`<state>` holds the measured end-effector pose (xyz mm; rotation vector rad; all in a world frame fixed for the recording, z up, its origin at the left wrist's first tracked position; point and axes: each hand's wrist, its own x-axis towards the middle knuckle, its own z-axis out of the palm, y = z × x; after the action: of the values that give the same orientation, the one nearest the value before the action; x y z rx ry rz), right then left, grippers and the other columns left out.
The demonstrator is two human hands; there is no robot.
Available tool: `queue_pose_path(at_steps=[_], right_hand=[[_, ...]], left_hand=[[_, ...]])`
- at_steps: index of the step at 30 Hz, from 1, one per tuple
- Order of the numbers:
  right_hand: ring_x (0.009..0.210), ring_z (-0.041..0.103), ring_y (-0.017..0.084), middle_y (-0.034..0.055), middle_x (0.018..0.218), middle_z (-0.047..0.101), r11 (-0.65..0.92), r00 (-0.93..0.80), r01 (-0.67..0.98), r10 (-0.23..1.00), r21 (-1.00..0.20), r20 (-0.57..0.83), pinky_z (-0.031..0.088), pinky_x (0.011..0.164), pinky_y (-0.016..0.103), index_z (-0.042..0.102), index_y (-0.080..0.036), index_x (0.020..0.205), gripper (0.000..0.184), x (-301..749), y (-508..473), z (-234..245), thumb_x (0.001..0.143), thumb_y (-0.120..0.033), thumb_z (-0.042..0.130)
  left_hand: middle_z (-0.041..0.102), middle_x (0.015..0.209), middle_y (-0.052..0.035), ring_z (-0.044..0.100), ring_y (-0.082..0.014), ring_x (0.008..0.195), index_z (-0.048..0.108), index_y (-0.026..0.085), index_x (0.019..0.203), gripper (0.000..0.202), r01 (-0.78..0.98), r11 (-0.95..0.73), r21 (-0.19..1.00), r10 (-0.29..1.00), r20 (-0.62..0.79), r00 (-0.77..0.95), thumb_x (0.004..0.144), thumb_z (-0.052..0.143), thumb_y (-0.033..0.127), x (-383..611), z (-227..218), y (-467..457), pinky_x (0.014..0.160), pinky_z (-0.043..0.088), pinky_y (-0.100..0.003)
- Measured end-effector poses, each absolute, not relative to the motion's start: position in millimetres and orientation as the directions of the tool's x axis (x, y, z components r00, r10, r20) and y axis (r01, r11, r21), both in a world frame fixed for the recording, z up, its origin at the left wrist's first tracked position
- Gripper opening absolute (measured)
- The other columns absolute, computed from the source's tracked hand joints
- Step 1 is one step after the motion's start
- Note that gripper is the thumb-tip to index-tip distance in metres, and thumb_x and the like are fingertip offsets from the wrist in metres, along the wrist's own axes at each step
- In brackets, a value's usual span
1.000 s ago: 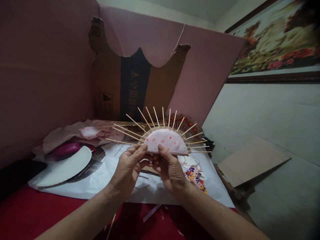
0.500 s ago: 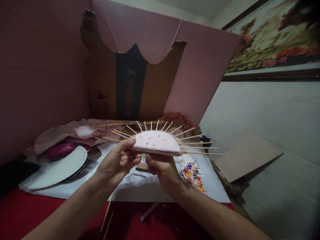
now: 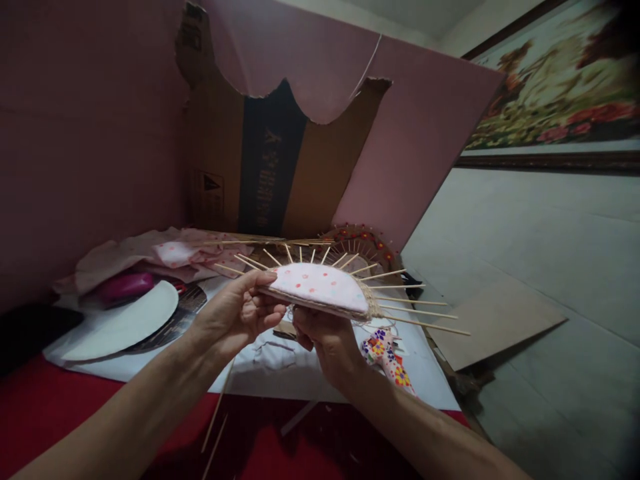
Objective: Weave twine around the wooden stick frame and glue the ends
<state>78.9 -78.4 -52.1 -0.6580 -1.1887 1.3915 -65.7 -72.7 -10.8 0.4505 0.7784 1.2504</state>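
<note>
A half-round panel covered in pale dotted cloth [image 3: 317, 285] is held up in front of me, with thin wooden sticks fanning out from its curved edge. Woven twine [image 3: 371, 304] runs between the sticks at its right end. My left hand [image 3: 250, 307] pinches the panel's left corner, thumb on top. Under the straight edge, my right hand [image 3: 325, 340] is closed near the middle, its fingertips partly hidden by the panel. What that hand grips besides the edge does not show.
On the white sheet [image 3: 273, 380] lie a floral cloth shape [image 3: 387, 357] and a white half-disc [image 3: 130, 327]. A purple object [image 3: 125, 288] and dotted fabric [image 3: 175, 253] are at the left. Torn cardboard [image 3: 215, 153] stands behind; a brown board [image 3: 495, 313] leans at right.
The panel has tilted, its right end and sticks dipping lower. Both hands keep their hold. The camera view has shifted slightly, moving the background to the right.
</note>
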Motion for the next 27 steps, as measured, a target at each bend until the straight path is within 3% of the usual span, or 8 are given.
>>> queue_pose_path(at_steps=[2, 6, 10, 13, 16, 19, 23, 27], right_hand=[[0.049, 0.033, 0.009, -0.0039, 0.059, 0.047, 0.169, -0.225, -0.373, 0.938, -0.912, 0.265, 0.024, 0.041, 0.024, 0.067, -0.021, 0.084, 0.025, 80.4, -78.1, -53.3, 0.068, -0.035, 0.078], [0.047, 0.035, 0.007, -0.0040, 0.059, 0.046, 0.271, -0.264, -0.364, 0.887, -0.891, 0.378, 0.025, 0.041, 0.023, 0.065, -0.020, 0.079, 0.017, 81.4, -80.5, -52.0, 0.075, -0.034, 0.073], [0.046, 0.038, 0.007, -0.0029, 0.065, 0.052, 0.266, -0.280, -0.415, 0.873, -0.870, 0.400, 0.026, 0.038, 0.020, 0.066, -0.021, 0.096, 0.032, 80.6, -85.4, -47.9, 0.075, -0.043, 0.073], [0.047, 0.039, 0.007, -0.0027, 0.068, 0.054, 0.257, -0.266, -0.441, 0.878, -0.860, 0.399, 0.029, 0.039, 0.020, 0.064, -0.022, 0.105, 0.039, 82.2, -86.1, -46.0, 0.075, -0.047, 0.071], [0.047, 0.039, 0.007, -0.0026, 0.064, 0.052, 0.281, -0.217, -0.466, 0.883, -0.839, 0.416, 0.029, 0.039, 0.020, 0.066, -0.020, 0.084, 0.030, 85.1, -84.5, -43.1, 0.075, -0.048, 0.071], [0.049, 0.041, 0.008, -0.0007, 0.062, 0.051, 0.250, -0.186, -0.508, 0.903, -0.824, 0.388, 0.030, 0.039, 0.020, 0.062, -0.017, 0.065, 0.037, 86.5, -84.3, -37.6, 0.075, -0.051, 0.070], [0.052, 0.043, 0.009, 0.0003, 0.063, 0.055, 0.123, -0.170, -0.593, 0.947, -0.796, 0.273, 0.031, 0.038, 0.018, 0.063, -0.016, 0.069, 0.031, 83.9, -87.2, -28.7, 0.075, -0.045, 0.072], [0.051, 0.046, 0.008, -0.0001, 0.062, 0.059, 0.000, -0.179, -0.643, 0.972, -0.766, 0.150, 0.034, 0.038, 0.017, 0.063, -0.016, 0.074, 0.023, 80.8, -89.6, -23.7, 0.072, -0.036, 0.074]], left_hand=[[0.063, 0.056, -0.0074, 0.057, -0.0132, 0.039, 0.067, 0.009, 0.074, 0.010, -0.645, 0.220, 0.731, 0.972, -0.220, 0.082, 0.065, 0.070, 0.012, -65.8, -9.9, -74.2, 0.038, 0.052, -0.021], [0.064, 0.052, -0.0071, 0.059, -0.0156, 0.042, 0.069, 0.010, 0.067, 0.009, -0.564, -0.092, 0.820, 0.995, 0.064, -0.070, 0.065, 0.069, 0.018, -67.8, -3.2, -78.3, 0.037, 0.051, -0.021], [0.062, 0.047, -0.0035, 0.058, -0.0135, 0.040, 0.067, 0.011, 0.060, 0.009, -0.565, -0.297, 0.770, 0.954, 0.210, -0.215, 0.066, 0.066, 0.018, -73.1, 5.5, -80.2, 0.040, 0.052, -0.020], [0.062, 0.048, -0.0020, 0.057, -0.0125, 0.040, 0.067, 0.012, 0.062, 0.006, -0.612, -0.320, 0.723, 0.947, 0.218, -0.237, 0.065, 0.066, 0.017, -76.4, 7.5, -79.9, 0.039, 0.051, -0.019], [0.061, 0.049, -0.0012, 0.057, -0.0119, 0.040, 0.066, 0.014, 0.062, 0.005, -0.622, -0.323, 0.714, 0.946, 0.224, -0.233, 0.066, 0.066, 0.018, -76.2, 5.1, -79.8, 0.040, 0.050, -0.019], [0.061, 0.049, -0.0024, 0.057, -0.0127, 0.041, 0.067, 0.014, 0.063, 0.008, -0.595, -0.321, 0.737, 0.947, 0.238, -0.217, 0.068, 0.066, 0.020, -73.6, 1.0, -79.9, 0.039, 0.049, -0.019], [0.061, 0.050, -0.0033, 0.056, -0.0129, 0.042, 0.065, 0.012, 0.062, 0.013, -0.555, -0.343, 0.758, 0.939, 0.283, -0.195, 0.073, 0.064, 0.020, -68.5, -3.4, -80.5, 0.041, 0.049, -0.021], [0.068, 0.072, -0.0044, 0.061, -0.0149, 0.055, 0.069, 0.014, 0.082, 0.013, -0.570, -0.349, 0.744, 0.935, 0.316, -0.161, 0.076, 0.066, 0.025, -59.8, -6.8, -84.2, 0.046, 0.053, -0.024]])
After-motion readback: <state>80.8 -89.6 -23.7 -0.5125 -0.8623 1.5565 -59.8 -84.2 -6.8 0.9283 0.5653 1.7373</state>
